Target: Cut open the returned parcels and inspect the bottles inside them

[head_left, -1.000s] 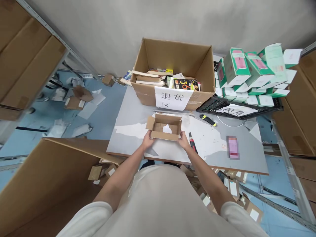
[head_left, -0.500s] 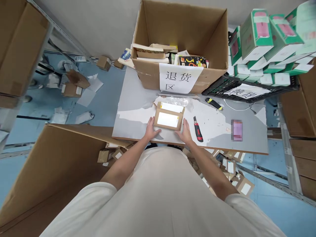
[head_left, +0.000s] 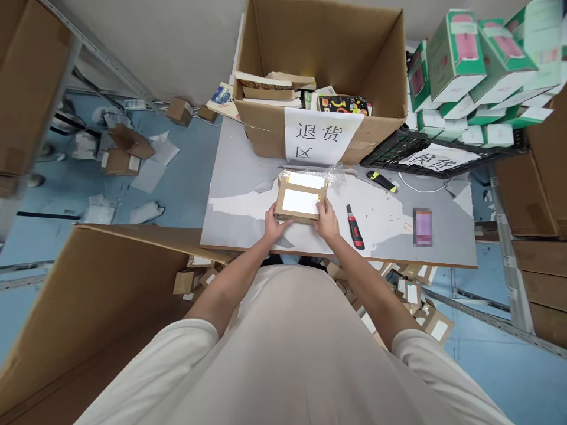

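Observation:
A small brown cardboard box (head_left: 287, 216) with white labels on top is in front of me at the table's near side. My left hand (head_left: 275, 224) grips its near left corner, thumb along the front edge. On the near right corner, my right hand (head_left: 326, 219) is closed with its fingers over the edge and top. Crumpled clear plastic wrap (head_left: 336, 176) lies just behind the box. To the right of my right hand rests a red and black utility knife (head_left: 355, 227). Farther back is a yellow and black cutter (head_left: 381, 181).
A large open carton (head_left: 266, 133) of books stands at the table's back. Right of it, a black crate (head_left: 376, 154) holds several green and white boxes (head_left: 458, 59). A pixelated pink item (head_left: 423, 227) lies on the table (head_left: 452, 251). A big open carton (head_left: 119, 283) stands at left.
My hands have closed in on the small box from both sides and now grip it. The box appears slightly raised and tilted at its near edge.

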Tool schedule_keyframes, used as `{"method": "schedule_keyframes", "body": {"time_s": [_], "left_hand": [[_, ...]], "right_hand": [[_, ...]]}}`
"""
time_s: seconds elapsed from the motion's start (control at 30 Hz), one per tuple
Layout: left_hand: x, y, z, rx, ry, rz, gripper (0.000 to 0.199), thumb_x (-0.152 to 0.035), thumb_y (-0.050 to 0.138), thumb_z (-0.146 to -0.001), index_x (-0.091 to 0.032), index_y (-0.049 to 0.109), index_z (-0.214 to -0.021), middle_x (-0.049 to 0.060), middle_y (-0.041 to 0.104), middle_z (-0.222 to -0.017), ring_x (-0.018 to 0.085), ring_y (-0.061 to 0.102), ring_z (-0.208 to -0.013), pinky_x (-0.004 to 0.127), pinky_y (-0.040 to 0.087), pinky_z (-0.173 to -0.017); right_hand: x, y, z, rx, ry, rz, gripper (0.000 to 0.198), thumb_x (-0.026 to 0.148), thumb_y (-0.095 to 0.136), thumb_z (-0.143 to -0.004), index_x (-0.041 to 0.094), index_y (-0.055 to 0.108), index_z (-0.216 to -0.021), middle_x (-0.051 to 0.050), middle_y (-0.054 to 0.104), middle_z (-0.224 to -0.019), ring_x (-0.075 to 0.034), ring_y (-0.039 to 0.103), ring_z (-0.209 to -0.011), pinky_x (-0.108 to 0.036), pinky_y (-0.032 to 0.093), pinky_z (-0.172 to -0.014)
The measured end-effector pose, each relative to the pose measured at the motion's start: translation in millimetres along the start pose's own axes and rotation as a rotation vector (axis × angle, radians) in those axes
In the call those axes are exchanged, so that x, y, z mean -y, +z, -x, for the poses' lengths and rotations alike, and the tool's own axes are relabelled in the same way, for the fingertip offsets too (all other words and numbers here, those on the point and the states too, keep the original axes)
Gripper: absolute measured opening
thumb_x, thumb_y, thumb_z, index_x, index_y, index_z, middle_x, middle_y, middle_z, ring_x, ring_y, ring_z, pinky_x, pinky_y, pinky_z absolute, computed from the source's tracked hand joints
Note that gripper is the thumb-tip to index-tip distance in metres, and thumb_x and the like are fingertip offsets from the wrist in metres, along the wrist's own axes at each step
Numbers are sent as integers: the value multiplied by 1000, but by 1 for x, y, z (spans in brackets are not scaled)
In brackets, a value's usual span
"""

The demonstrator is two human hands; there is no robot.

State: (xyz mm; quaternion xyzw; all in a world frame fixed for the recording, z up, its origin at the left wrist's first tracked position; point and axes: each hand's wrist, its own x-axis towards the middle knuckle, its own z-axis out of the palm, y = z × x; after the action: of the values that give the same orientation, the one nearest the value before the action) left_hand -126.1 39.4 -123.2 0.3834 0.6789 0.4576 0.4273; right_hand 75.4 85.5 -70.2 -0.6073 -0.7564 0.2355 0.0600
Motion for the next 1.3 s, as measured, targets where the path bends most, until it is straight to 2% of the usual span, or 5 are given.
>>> {"method": "schedule_keyframes", "body": {"time_s": [0.23, 0.53, 0.83, 1.1, 1.3], "left_hand": [[-42, 3, 30, -79, -23, 7, 82, -34, 82, -62, -23, 44, -135, 10, 40, -124, 26, 45, -125, 40, 36, -111], [-43, 17, 59, 93, -118, 59, 60, -17, 68, -68, -24, 50, -125, 9, 42, -128, 25, 48, -122, 40, 40, -107], [-67, 68, 106, 683, -178, 189, 90, -7, 59, -63, -29, 25, -143, 10, 43, -141, 27, 54, -123, 38, 51, -93], [-68, 150, 149, 1267, -222, 18, 93, -11, 61, -57, -28, 33, -144, 9, 48, -143, 28, 53, -125, 39, 52, -92], [-65, 221, 209, 1621, -289, -258, 77, -15, 66, -62, -24, 48, -136, 12, 58, -134, 27, 60, -115, 39, 52, -89]], "right_hand": [[7, -30, 35, 19, -30, 195, 48, 41, 50, -83, 14, 49, -124, -21, 56, -133, -31, 67, -85, -39, 51, -70], [14, -63, 97, -236, 300, 151, 33, 36, 41, -90, 16, 58, -111, -14, 73, -89, -27, 67, -72, -35, 48, -68], [-19, -85, 217, -592, 601, -19, 29, 20, 43, -83, 19, 56, -108, -15, 58, -135, -28, 67, -103, -36, 54, -75], [-62, -20, 359, -1066, 898, -467, 54, 24, 55, -77, 20, 45, -130, -15, 47, -145, -25, 57, -124, -37, 57, -86], [-72, 11, 432, -1098, 1149, -352, 49, 22, 51, -78, 21, 53, -127, -14, 47, -146, -28, 57, -123, -40, 55, -91]]}}
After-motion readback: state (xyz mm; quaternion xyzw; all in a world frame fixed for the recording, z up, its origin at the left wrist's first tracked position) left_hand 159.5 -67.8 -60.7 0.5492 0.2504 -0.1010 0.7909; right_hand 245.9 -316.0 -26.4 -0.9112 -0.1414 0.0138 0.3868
